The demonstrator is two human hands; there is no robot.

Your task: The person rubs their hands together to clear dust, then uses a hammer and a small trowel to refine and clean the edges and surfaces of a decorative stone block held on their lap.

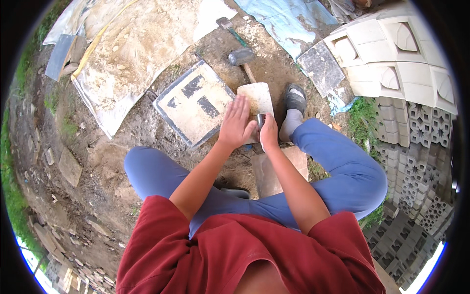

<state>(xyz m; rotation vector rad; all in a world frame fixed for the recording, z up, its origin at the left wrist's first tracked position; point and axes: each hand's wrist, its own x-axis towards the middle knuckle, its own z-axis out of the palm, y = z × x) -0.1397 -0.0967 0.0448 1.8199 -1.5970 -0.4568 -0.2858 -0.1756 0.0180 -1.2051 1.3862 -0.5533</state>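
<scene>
The pale stone tile (pixel 256 98) lies on the dirt ground (pixel 122 147) before the knees; it seems heavy, stiff and brittle, best held by its edges. The left hand (pixel 236 123) rests spread flat on it. The right hand (pixel 268 132) grips a small dark tool (pixel 261 119).

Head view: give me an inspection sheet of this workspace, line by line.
Surface: bare sandy ground, strewn with stones.
Job's things: flat pale stone slab under the left hand; right hand closed on a small dark metal tool at the slab's near edge.
Clutter: hammer beyond the slab, square board with dark markings, brown tile between the legs, grey slab.
Grippers: left hand flat and open; right hand gripping the tool.
Cables: nothing seen.
Surroundings: sand-covered tarpaulin, white patterned blocks, stacked grey lattice blocks, grass patches.
</scene>
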